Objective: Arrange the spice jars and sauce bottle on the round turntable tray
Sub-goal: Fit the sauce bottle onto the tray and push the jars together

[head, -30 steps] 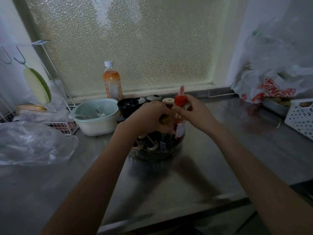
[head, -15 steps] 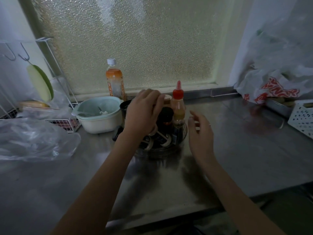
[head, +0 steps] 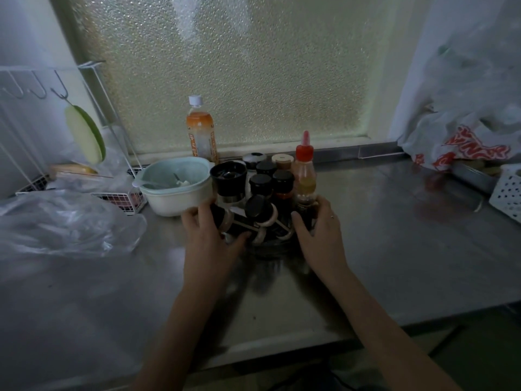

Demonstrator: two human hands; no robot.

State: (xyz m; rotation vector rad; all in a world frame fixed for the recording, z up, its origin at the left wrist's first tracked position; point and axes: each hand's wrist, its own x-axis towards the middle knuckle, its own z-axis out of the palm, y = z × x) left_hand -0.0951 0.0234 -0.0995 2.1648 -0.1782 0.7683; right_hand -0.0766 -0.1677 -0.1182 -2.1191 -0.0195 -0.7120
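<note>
The round turntable tray sits on the steel counter, dark and mostly hidden by its load. On it stand several black-capped spice jars, a black grinder and the sauce bottle with a red nozzle cap at the right. One jar lies tilted at the front. My left hand grips the tray's left side, fingers curled over the rim. On the right side, my right hand holds the rim just below the sauce bottle.
A pale bowl touches the tray's left. An orange drink bottle stands behind by the frosted window. A clear plastic bag and wire rack lie left. Plastic bags and a white basket sit right.
My right hand let go of the sauce bottle, which now stands on the tray. Both hands dropped from the jar tops to the tray's sides.
</note>
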